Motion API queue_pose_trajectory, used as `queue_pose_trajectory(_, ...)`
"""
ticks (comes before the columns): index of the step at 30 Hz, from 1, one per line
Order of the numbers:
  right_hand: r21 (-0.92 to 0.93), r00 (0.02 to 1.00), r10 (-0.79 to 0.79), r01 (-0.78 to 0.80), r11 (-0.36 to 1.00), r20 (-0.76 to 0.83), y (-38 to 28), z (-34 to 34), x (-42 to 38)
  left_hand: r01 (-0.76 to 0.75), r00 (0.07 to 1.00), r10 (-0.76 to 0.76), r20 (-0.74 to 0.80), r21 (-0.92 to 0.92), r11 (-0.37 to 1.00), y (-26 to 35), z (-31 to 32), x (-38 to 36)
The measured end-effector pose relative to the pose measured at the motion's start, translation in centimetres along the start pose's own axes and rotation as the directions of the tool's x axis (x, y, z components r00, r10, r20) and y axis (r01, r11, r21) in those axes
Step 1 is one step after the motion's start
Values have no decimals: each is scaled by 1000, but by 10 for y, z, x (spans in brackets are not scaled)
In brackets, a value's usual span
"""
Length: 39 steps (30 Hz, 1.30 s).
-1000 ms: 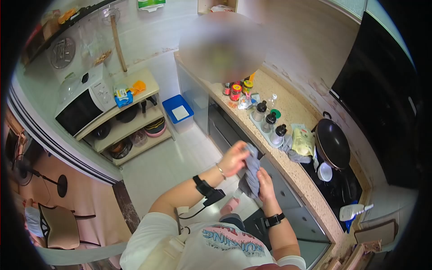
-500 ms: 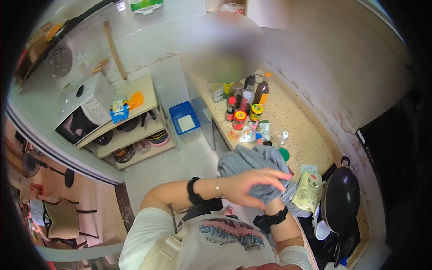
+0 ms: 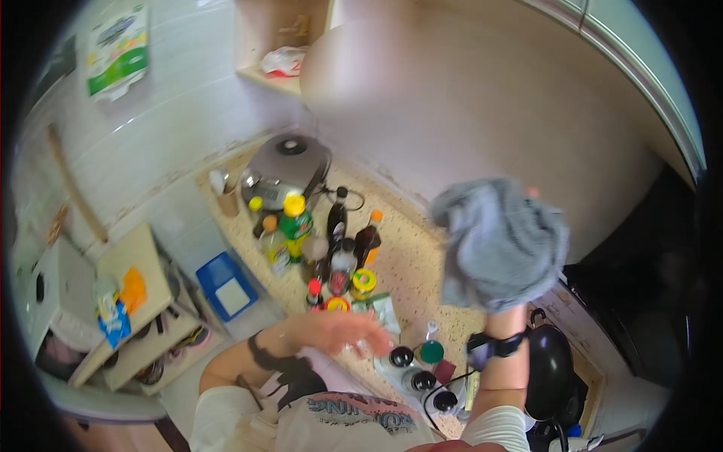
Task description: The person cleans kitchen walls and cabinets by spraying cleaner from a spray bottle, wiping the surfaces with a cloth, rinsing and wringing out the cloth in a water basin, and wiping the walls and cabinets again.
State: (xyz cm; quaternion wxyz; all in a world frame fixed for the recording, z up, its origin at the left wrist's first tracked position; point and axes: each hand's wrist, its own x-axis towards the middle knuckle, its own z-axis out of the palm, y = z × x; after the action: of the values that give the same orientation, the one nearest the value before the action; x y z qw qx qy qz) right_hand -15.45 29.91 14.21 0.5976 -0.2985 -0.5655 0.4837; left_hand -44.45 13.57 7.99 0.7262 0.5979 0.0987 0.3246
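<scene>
From the head camera, the grey cloth (image 3: 501, 245) is up high now, bunched at the right of the frame against the pale wall! Half a second ago it hangs low in the centre with both hands at it; now the hands are well apart. The right hand (image 3: 532, 193) is up there with it, mostly covered, a fingertip peeking past the top edge; how firmly it grips, I cannot tell. And the left hand (image 3: 343, 333), blurred, is off the cloth at lower centre, fingers loosely outstretched, just beside the red-lidded jar (image 3: 337, 304) and above the dark-capped bottles (image 3: 423, 381). The view swings too: the grey cooker (image 3: 290, 167) shows at upper centre on the speckled surface (image 3: 410, 290), while the wok (image 3: 550, 369) sits lower right, partly behind the right forearm.
</scene>
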Motion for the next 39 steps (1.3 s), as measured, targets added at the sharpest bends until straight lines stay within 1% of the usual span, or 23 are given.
queue_pose_trajectory(1, -66, 988, -108, 102, 993, -110, -22, -16, 25, 120, 991, -125, 40, 111, 986, 6, -23, -18)
queue_pose_trajectory(3, -193, 914, -300, 254, 948, -273, -64, -47, 73, 288, 954, -280, -104, 75, 955, -6, -60, -59)
queue_pose_trajectory(4, -269, 848, -401, 320, 908, -346, -89, -67, 104, 258, 959, -244, -142, 83, 963, -35, -86, -80)
queue_pose_trajectory(6, -402, 716, -543, 385, 831, -438, -123, -103, 160, 532, 780, -530, -332, -96, 842, -57, -109, -111)
queue_pose_trajectory(8, -519, 581, -647, 400, 756, -495, -147, -144, 219, 649, 532, -688, -494, -285, 706, -85, -120, -133)
queue_pose_trajectory(11, -666, 445, -736, 337, 666, -511, -141, -220, 291, 801, 480, -337, -810, 249, 545, -108, -122, -147)
queue_pose_trajectory(12, -752, 435, -765, 252, 610, -474, -131, -251, 311, 797, 454, -227, -862, 279, 535, -125, -121, -152)
queue_pose_trajectory(13, -913, 395, -838, -3, 408, -376, -117, -286, 339, 800, 422, -111, -900, 312, 513, -144, -123, -157)
queue_pose_trajectory(15, -792, 295, -942, -609, -56, -161, -89, -349, 394, 794, 419, 71, -905, 403, 455, -151, -133, -155)
queue_pose_trajectory(17, -690, 458, -849, -705, -167, -262, -76, -149, 388, 764, 484, 183, -856, 515, 388, -149, -137, -145)
queue_pose_trajectory(19, -753, 652, -757, -516, -408, -36, -52, -29, 401, 721, 569, 161, -806, 584, 374, -164, -147, -142)
queue_pose_trajectory(20, -810, 825, -565, -329, -486, 4, -46, 16, 408, 694, 629, 153, -762, 639, 332, -165, -153, -136)
queue_pose_trajectory(21, -761, 753, -546, -93, -642, 368, -23, 34, 422, 659, 684, 148, -714, 693, 293, -167, -159, -131)
queue_pose_trajectory(22, -723, 777, -450, 10, -690, 441, -13, 69, 429, 676, 661, 157, -734, 673, 302, -174, -161, -130)
queue_pose_trajectory(24, -748, 704, -258, 596, -292, 661, -7, 93, 492, 708, 613, 180, -770, 635, 309, -183, -168, -130)
queue_pose_trajectory(27, -672, 584, -333, 628, -392, 740, 16, 147, 560, 738, 621, 12, -784, 590, 328, -168, -175, -118)
queue_pose_trajectory(29, -632, 486, -406, 634, -446, 774, 33, 177, 574, 723, 611, 92, -786, 602, 340, -160, -177, -114)
queue_pose_trajectory(32, -528, 626, -142, 490, -694, 767, 101, 198, 518, 755, 543, 128, -830, 550, 357, -172, -177, -115)
queue_pose_trajectory(34, -583, 573, -111, 805, -109, 812, 126, 202, 427, 787, 517, 47, -855, 496, 367, -172, -171, -117)
queue_pose_trajectory(35, -521, 546, -95, 829, 202, 832, 136, 207, 379, 802, 512, -12, -859, 473, 365, -162, -170, -112)
queue_pose_trajectory(36, -543, 541, 48, 835, 90, 840, 193, 175, 373, 816, 508, -63, -859, 456, 356, -153, -173, -109)
queue_pose_trajectory(38, -554, 522, 247, 829, 76, 816, 213, 145, 352, 818, 520, -35, -854, 486, 309, -151, -174, -108)
queue_pose_trajectory(39, -562, 504, 286, 808, 178, 815, 205, 133, 349, 812, 536, -28, -843, 507, 289, -151, -172, -107)
